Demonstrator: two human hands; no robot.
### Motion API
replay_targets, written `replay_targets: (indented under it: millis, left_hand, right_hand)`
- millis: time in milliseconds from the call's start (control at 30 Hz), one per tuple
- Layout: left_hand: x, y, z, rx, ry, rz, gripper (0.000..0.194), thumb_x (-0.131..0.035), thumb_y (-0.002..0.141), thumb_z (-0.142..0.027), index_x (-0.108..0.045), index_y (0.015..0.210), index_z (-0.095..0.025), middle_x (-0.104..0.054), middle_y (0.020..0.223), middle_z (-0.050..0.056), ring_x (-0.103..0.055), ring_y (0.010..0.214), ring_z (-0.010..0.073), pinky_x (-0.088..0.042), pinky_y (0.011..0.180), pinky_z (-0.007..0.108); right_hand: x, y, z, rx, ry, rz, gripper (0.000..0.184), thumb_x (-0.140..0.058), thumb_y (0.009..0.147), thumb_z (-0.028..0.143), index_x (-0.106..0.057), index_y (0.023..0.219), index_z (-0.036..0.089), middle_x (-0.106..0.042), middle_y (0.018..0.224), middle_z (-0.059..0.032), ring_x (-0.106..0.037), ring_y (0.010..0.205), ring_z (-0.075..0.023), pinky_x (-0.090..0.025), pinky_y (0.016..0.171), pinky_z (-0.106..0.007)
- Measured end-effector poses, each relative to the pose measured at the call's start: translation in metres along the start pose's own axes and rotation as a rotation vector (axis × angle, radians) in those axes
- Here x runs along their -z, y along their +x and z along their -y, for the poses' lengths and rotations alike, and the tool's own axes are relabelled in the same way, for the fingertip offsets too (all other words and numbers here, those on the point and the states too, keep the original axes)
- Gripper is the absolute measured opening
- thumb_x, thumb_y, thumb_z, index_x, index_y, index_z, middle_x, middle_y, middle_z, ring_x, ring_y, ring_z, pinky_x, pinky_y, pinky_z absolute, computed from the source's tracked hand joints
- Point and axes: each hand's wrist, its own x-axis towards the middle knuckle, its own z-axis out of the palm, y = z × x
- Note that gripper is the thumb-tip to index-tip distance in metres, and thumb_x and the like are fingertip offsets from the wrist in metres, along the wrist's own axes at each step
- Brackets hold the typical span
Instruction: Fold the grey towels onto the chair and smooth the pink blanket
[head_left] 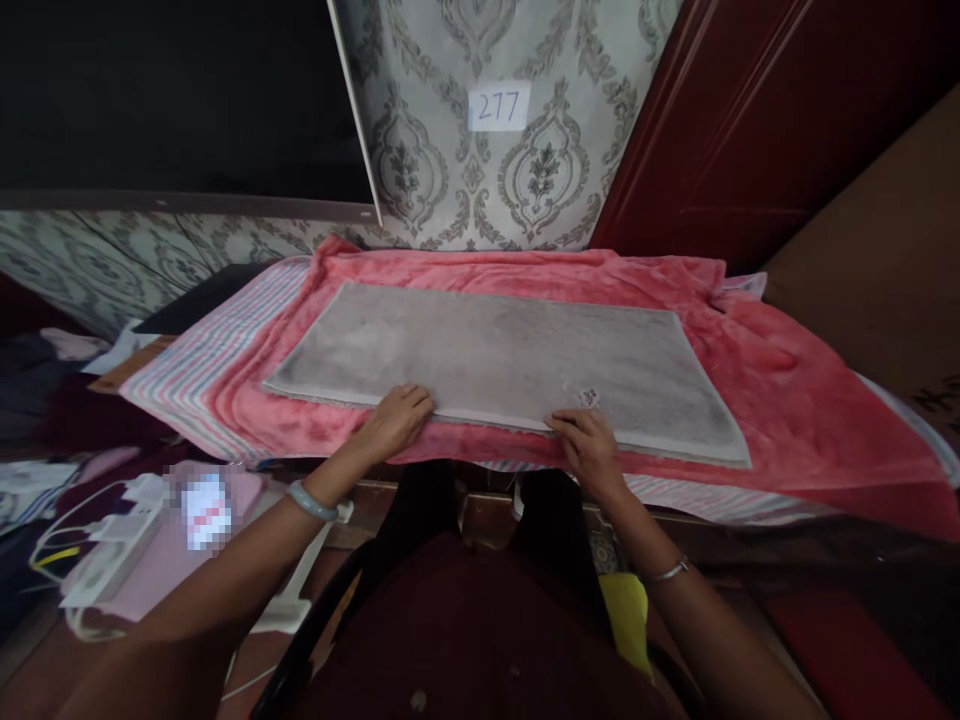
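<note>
A grey towel [487, 345] lies spread in a long rectangle on a pink blanket [795, 400]. Along its front edge two layers show, so it looks folded over. My left hand [401, 415] is closed on that near edge, left of the middle, fingers curled over the fabric. Farther right, my right hand [589, 445] pinches the same edge between thumb and fingers. Just above the right hand, a small patterned patch [589, 398] marks the towel's surface.
Behind the blanket rise a patterned wall with a paper marked 277 [499, 105], a dark television [180, 100] and a red door [720, 120]. A cardboard box [877, 250] stands at right. Low on the left are a power strip [112, 560] and a lit phone screen [206, 512].
</note>
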Motion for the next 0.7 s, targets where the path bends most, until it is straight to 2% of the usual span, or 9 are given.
replay_targets:
  millis: [100,200,300,367,467,567,633,700]
  left_hand:
    - [0.005,-0.003,0.000,0.007,-0.123,-0.032,0.016,-0.047,0.094,-0.018,-0.063,0.091,-0.018,-0.062,0.091,0.009,-0.055,0.088,0.0231,-0.047,0.079,0.037]
    - [0.016,0.004,0.014,0.083,-0.239,-0.095,0.025,-0.042,0.098,-0.026,-0.064,0.092,-0.018,-0.065,0.092,0.008,-0.060,0.091,0.0216,-0.050,0.084,0.036]
    - [0.024,0.016,0.035,0.251,-0.135,-0.136,0.034,-0.043,0.099,-0.032,-0.065,0.120,-0.016,-0.067,0.121,0.015,-0.060,0.116,0.0270,-0.046,0.103,0.045]
    - [0.023,0.020,0.047,0.404,-0.004,-0.085,0.049,-0.048,0.097,-0.037,-0.055,0.140,-0.016,-0.056,0.144,0.019,-0.048,0.136,0.0344,-0.035,0.114,0.057]
    - [0.013,0.017,0.056,0.611,0.114,0.124,0.062,-0.046,0.097,-0.047,-0.043,0.153,-0.021,-0.035,0.163,0.018,-0.029,0.150,0.0410,-0.025,0.115,0.067]
    - [0.003,0.008,0.061,0.705,0.128,0.262,0.065,-0.038,0.099,-0.053,-0.034,0.159,-0.027,-0.022,0.169,0.011,-0.020,0.154,0.0381,-0.022,0.118,0.064]
    - [0.002,0.004,0.066,0.709,0.115,0.263,0.066,-0.036,0.099,-0.055,-0.032,0.160,-0.030,-0.021,0.169,0.008,-0.020,0.154,0.0366,-0.023,0.119,0.061]
    - [0.005,0.006,0.074,0.708,0.093,0.232,0.065,-0.037,0.099,-0.056,-0.035,0.158,-0.031,-0.026,0.168,0.008,-0.028,0.152,0.0354,-0.028,0.118,0.058]
  right_hand:
    - [0.005,0.003,0.001,-0.020,0.061,0.023,0.026,-0.051,0.100,0.030,-0.076,0.099,0.025,-0.072,0.101,-0.0088,-0.064,0.096,-0.0246,-0.053,0.085,-0.044]
    - [0.013,0.019,-0.007,-0.031,0.033,0.031,0.032,-0.047,0.102,0.036,-0.075,0.095,0.023,-0.072,0.100,-0.0096,-0.065,0.094,-0.0244,-0.053,0.088,-0.044]
    - [0.022,0.039,-0.029,-0.102,-0.193,0.028,0.041,-0.041,0.103,0.041,-0.071,0.120,0.018,-0.066,0.126,-0.0163,-0.060,0.116,-0.0308,-0.049,0.099,-0.051]
    - [0.027,0.044,-0.045,-0.210,-0.367,0.086,0.050,-0.040,0.102,0.046,-0.061,0.137,0.017,-0.054,0.146,-0.0188,-0.049,0.133,-0.0367,-0.044,0.104,-0.060]
    - [0.029,0.037,-0.061,-0.390,-0.544,0.289,0.057,-0.036,0.102,0.050,-0.051,0.148,0.021,-0.043,0.156,-0.0156,-0.037,0.143,-0.0390,-0.036,0.108,-0.068]
    - [0.029,0.024,-0.065,-0.461,-0.599,0.455,0.057,-0.032,0.103,0.049,-0.044,0.154,0.026,-0.037,0.161,-0.0102,-0.032,0.147,-0.0347,-0.032,0.114,-0.064]
    - [0.032,0.020,-0.067,-0.469,-0.593,0.499,0.057,-0.034,0.102,0.048,-0.042,0.155,0.028,-0.035,0.163,-0.0077,-0.031,0.149,-0.0328,-0.031,0.116,-0.060]
    - [0.037,0.024,-0.071,-0.466,-0.553,0.514,0.055,-0.035,0.103,0.047,-0.046,0.153,0.027,-0.040,0.160,-0.0076,-0.034,0.147,-0.0312,-0.034,0.115,-0.056]
